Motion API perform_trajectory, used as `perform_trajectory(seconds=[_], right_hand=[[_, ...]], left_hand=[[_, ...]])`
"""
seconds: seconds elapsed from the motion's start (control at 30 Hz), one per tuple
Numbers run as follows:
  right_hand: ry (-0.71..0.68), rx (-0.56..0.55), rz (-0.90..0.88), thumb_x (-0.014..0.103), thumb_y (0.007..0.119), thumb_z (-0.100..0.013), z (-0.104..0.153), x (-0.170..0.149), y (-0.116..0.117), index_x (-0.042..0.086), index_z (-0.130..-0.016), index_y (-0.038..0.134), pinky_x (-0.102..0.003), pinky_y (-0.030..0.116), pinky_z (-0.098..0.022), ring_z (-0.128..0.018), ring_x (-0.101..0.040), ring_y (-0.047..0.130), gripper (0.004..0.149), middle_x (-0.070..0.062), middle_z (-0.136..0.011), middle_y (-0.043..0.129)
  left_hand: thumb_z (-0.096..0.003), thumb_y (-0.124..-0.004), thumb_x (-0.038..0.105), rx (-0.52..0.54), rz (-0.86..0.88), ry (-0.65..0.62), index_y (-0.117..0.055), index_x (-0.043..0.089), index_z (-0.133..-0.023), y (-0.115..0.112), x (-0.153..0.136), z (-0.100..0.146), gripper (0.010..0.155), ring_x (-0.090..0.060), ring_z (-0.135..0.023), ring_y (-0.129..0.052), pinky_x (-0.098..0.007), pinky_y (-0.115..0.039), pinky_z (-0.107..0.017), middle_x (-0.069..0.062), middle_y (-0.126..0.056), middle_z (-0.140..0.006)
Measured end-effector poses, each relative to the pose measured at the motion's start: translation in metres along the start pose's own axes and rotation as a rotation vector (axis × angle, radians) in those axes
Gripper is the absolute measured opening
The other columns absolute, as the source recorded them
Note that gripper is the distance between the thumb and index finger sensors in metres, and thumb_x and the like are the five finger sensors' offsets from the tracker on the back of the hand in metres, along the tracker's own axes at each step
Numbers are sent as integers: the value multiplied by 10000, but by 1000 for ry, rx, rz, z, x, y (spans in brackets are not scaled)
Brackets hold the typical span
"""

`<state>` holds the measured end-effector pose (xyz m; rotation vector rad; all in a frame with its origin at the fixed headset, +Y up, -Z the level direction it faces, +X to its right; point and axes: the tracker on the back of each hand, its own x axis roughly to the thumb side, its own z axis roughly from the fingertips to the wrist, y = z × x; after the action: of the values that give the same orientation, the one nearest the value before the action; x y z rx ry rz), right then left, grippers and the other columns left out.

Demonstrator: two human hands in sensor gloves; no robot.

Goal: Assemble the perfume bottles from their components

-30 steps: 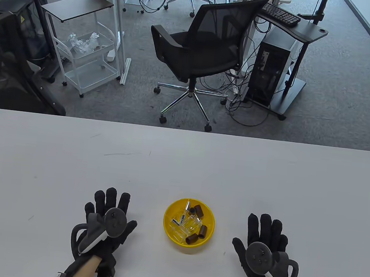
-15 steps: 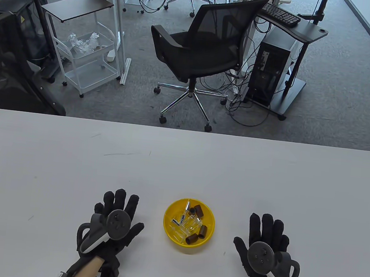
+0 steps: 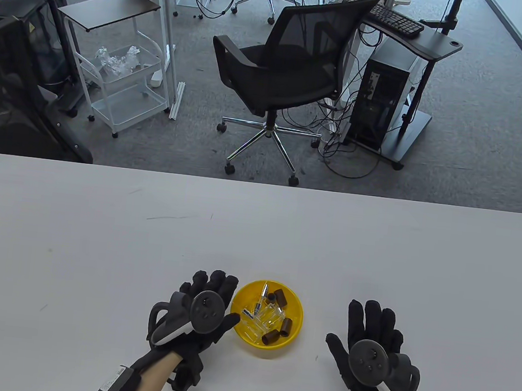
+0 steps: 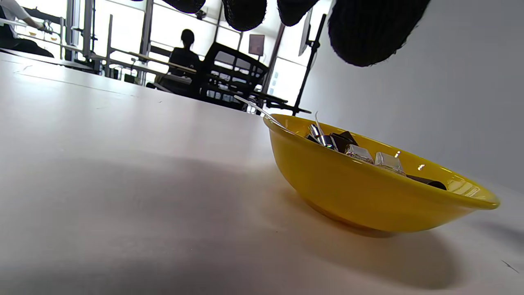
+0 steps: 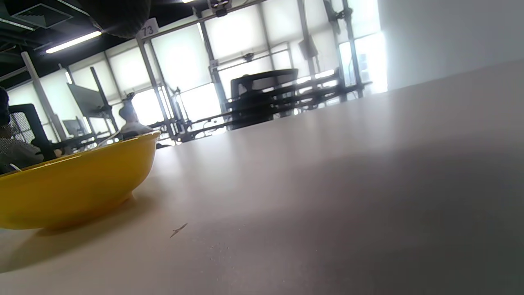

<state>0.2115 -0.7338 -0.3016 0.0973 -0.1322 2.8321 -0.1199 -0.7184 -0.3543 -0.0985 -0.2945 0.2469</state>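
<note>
A yellow bowl [image 3: 294,304] stands on the white table [image 3: 257,232] near its front edge. It holds clear glass bottle bodies [image 3: 267,316], brown caps [image 3: 285,326] and thin spray parts [image 3: 263,292]. The bowl also shows in the left wrist view [image 4: 360,192] and the right wrist view [image 5: 69,184]. My left hand [image 3: 211,292] hovers open and empty at the bowl's left rim, fingers spread; its fingertips [image 4: 368,32] hang above the bowl. My right hand [image 3: 370,328] is open and empty, palm down, apart to the bowl's right.
A black office chair [image 3: 283,76] stands beyond the table's far edge. A white cart [image 3: 123,83] is at the back left and a computer stand [image 3: 393,93] at the back right.
My left hand has moved right, from well left of the bowl to its left rim. My right hand has barely moved.
</note>
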Motion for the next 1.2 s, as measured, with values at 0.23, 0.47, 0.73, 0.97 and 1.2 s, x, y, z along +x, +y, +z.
perform_trajectory(seconds=[0.23, 0.47, 0.73, 0.97, 1.2], right_hand=[[-4, 10, -10, 527, 570, -645, 0, 0, 1, 185, -1115, 124, -701, 188, -672, -1006, -494, 16, 733, -177, -1181, 49], [-6, 14, -20, 525, 570, -646, -1, 0, 1, 181, -1114, 129, -704, 204, -673, -1006, -497, 26, 729, -178, -1182, 59], [-6, 29, -31, 523, 570, -646, -1, 0, 1, 172, -1113, 130, -710, 230, -671, -1006, -508, 44, 732, -190, -1181, 72], [-6, 39, -42, 520, 570, -646, -1, 0, 2, 168, -1112, 131, -714, 244, -669, -1008, -514, 59, 730, -198, -1181, 83], [0, 51, -50, 518, 570, -646, -1, -1, 3, 163, -1112, 134, -715, 255, -668, -1008, -522, 72, 730, -204, -1181, 91]], left_hand=[[-548, -700, 520, -32, -33, -47, -422, 320, -1159, 0, 25, -16, 700, -417, -1083, -544, -575, -540, -766, -30, -498, -1217], [-542, -752, 443, -75, -93, -65, -505, 324, -1131, -7, 48, -36, 650, -368, -1028, -676, -526, -620, -733, -11, -632, -1164], [-531, -807, 352, -230, -184, -72, -477, 373, -1126, -25, 67, -53, 681, -322, -1037, -568, -491, -530, -774, 1, -631, -1143], [-542, -807, 335, -323, -197, -34, -431, 366, -1139, -28, 69, -62, 706, -336, -1015, -521, -509, -474, -783, 15, -563, -1135], [-540, -809, 360, -316, -267, -37, -490, 349, -1128, -30, 77, -62, 669, -341, -1021, -539, -520, -484, -783, 13, -591, -1130]])
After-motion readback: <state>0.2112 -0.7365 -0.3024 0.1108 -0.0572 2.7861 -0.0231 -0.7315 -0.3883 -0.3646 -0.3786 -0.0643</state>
